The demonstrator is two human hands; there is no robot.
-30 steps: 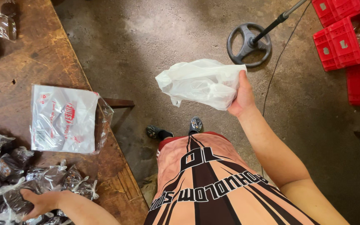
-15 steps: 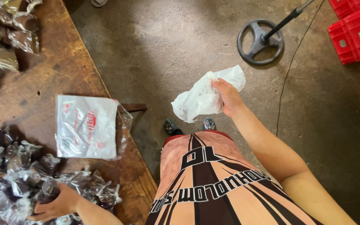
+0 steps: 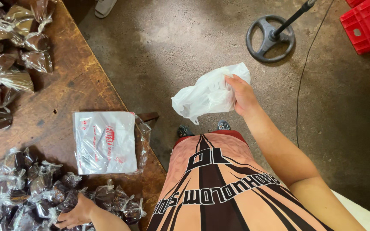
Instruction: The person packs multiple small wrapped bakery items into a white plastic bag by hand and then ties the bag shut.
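Clutching one white bag, right hand fingers clamped; left hand curls on wrapped sweets, beside one flat packet.

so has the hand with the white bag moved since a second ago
Yes. The right hand with the white plastic bag has dropped toward the person's feet, away from the black round stand base.

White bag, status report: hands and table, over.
Right hand gripping crumpled white bag over the floor. Left hand resting on small wrapped dark packets at table edge. Flat bag stack alongside, nothing between.

Head-worn view, steeply down, close.
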